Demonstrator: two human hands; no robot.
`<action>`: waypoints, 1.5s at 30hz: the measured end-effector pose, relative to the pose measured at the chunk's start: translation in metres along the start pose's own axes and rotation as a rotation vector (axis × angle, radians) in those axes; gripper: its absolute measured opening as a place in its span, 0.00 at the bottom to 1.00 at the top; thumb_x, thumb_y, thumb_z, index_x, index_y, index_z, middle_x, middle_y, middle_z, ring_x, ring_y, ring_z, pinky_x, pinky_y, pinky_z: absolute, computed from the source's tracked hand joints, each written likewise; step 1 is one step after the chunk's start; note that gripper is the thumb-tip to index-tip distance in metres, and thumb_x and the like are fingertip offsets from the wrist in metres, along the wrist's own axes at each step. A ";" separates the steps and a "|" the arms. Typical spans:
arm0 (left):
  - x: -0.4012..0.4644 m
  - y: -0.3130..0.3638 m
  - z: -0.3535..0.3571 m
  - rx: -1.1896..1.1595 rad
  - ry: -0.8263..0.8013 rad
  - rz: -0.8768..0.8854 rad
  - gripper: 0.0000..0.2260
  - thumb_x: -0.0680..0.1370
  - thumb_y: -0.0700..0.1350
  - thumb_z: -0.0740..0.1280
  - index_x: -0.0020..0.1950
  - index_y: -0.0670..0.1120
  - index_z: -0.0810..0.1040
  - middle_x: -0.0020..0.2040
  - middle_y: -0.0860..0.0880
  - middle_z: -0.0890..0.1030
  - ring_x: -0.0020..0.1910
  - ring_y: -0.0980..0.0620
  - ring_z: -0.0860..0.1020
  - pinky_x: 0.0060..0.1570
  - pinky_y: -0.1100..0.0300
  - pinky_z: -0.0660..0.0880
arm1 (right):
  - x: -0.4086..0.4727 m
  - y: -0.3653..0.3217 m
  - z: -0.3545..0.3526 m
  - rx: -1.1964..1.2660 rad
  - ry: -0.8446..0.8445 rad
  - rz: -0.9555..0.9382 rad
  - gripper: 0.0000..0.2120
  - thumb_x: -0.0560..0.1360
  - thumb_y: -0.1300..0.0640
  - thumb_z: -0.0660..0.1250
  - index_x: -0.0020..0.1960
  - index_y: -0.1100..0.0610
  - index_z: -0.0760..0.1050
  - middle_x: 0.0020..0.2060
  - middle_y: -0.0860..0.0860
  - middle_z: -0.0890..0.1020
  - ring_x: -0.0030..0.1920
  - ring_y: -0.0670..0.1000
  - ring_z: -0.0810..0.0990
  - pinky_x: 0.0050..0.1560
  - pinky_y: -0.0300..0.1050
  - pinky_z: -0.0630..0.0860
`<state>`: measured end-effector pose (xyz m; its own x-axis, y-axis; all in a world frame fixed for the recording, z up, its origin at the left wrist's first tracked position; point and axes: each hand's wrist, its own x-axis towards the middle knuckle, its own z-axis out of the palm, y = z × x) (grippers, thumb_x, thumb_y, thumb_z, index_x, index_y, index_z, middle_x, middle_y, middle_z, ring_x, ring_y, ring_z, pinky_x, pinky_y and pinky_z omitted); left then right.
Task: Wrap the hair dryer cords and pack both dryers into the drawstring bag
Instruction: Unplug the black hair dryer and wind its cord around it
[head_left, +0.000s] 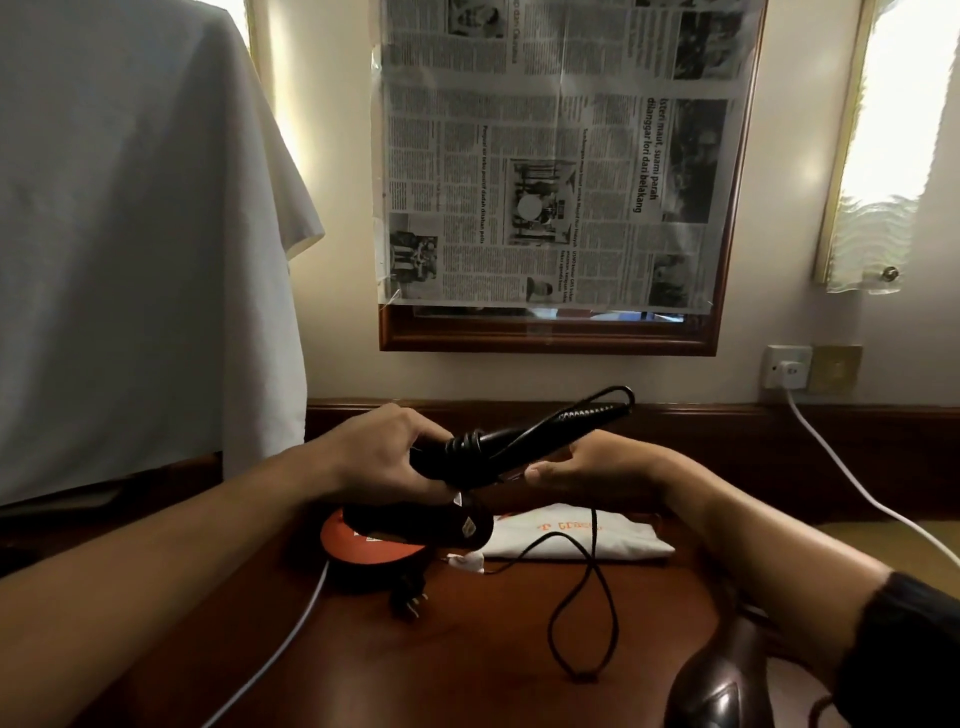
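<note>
From the head camera, the left hand (387, 457) was curled tight around a black hair dryer (498, 447), held up over the brown table (415, 665). Part of its black cord (582, 613) was wound around the handle, and the rest hung down to the table. The right hand (597, 467) pinched the cord by the handle. A white drawstring bag (571, 535) lay flat below. A second dryer (722, 675) sat near the bottom right.
</note>
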<state>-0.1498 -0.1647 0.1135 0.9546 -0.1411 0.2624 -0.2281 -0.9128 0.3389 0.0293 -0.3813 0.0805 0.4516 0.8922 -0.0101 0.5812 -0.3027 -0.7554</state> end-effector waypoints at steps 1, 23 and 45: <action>-0.001 0.001 0.000 0.027 -0.044 0.012 0.06 0.71 0.52 0.75 0.45 0.62 0.81 0.40 0.63 0.82 0.44 0.61 0.80 0.44 0.65 0.74 | 0.001 -0.001 -0.003 0.055 0.014 0.023 0.08 0.79 0.58 0.70 0.57 0.58 0.80 0.49 0.56 0.85 0.51 0.44 0.82 0.51 0.32 0.78; 0.024 0.013 0.013 1.047 0.216 -0.216 0.16 0.75 0.56 0.68 0.61 0.53 0.78 0.55 0.49 0.82 0.59 0.45 0.73 0.56 0.50 0.71 | -0.005 -0.081 0.025 0.191 0.127 0.126 0.14 0.80 0.61 0.53 0.51 0.60 0.77 0.31 0.50 0.69 0.26 0.47 0.64 0.26 0.41 0.59; 0.012 0.005 -0.007 -0.083 0.203 -0.199 0.05 0.73 0.51 0.74 0.48 0.55 0.83 0.42 0.57 0.83 0.40 0.61 0.80 0.34 0.73 0.71 | 0.011 -0.008 0.054 0.141 0.012 0.028 0.18 0.85 0.45 0.51 0.42 0.52 0.68 0.29 0.47 0.64 0.26 0.47 0.62 0.27 0.42 0.65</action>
<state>-0.1411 -0.1682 0.1247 0.9261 0.1249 0.3559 -0.0628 -0.8793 0.4721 -0.0071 -0.3508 0.0513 0.4743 0.8800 -0.0251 0.4682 -0.2764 -0.8393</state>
